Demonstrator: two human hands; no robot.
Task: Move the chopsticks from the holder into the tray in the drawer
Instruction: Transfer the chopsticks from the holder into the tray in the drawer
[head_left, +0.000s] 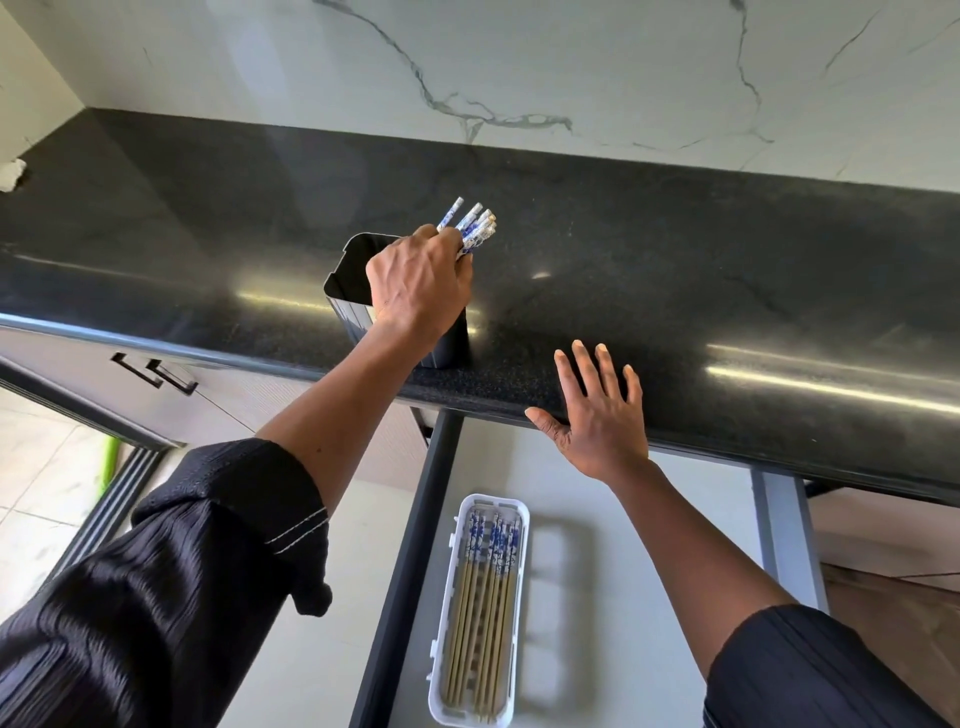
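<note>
Black polished stone makes up the table (675, 270) in front of me, with a white veined marble wall (519, 62) behind it. My left hand (421, 283) is curled round a bundle of chopsticks (475, 226), gripping them near their blue-and-white patterned tops, which stick out past my fingers on the far side. Right under that hand stands the dark holder (353, 291), upright near the table's front edge. My hand covers part of its opening, so I cannot tell whether the lower ends of the bundle are inside it.

My right hand (597, 415) is open, fingers straight and spread, palm down over the table's front edge. It is to the right of the holder and apart from it (touching the stone or just above it, I cannot say). Below that hand, and nearer to me, the drawer (597, 571) stands pulled out. A white tray (522, 525) lies in it, between my two forearms, set lengthwise toward me. Other chopsticks (480, 597) lie flat inside the tray, side by side, patterned ends toward the table.

Both arms wear dark sleeves (197, 571). Off to the left of my left arm are cupboard handles (156, 371) and pale floor tiles (36, 493).
</note>
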